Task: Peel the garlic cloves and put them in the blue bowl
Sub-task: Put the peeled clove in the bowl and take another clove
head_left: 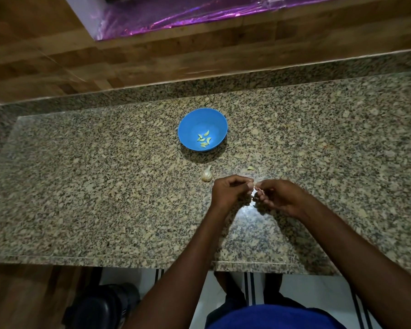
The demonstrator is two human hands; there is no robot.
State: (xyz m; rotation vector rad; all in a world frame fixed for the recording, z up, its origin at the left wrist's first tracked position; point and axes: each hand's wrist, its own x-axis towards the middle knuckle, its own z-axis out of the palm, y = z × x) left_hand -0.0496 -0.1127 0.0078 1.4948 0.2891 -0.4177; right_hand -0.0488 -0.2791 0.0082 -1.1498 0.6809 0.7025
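Note:
A blue bowl (202,119) stands on the granite counter and holds several peeled garlic cloves (204,139). Nearer to me lies a partial garlic bulb (207,174) in its white skin, and a small loose piece of garlic (250,168) lies to its right. Just below these, my left hand (229,192) and my right hand (279,198) meet, fingers curled, and pinch one small garlic clove (256,189) between their fingertips. The clove is mostly hidden by the fingers.
The granite counter (105,186) runs wide to both sides, with a raised granite lip and a wooden wall (57,55) behind. A purple foil-covered ledge (176,15) sits above. The counter's front edge is near my body; a dark object (102,305) stands on the floor below.

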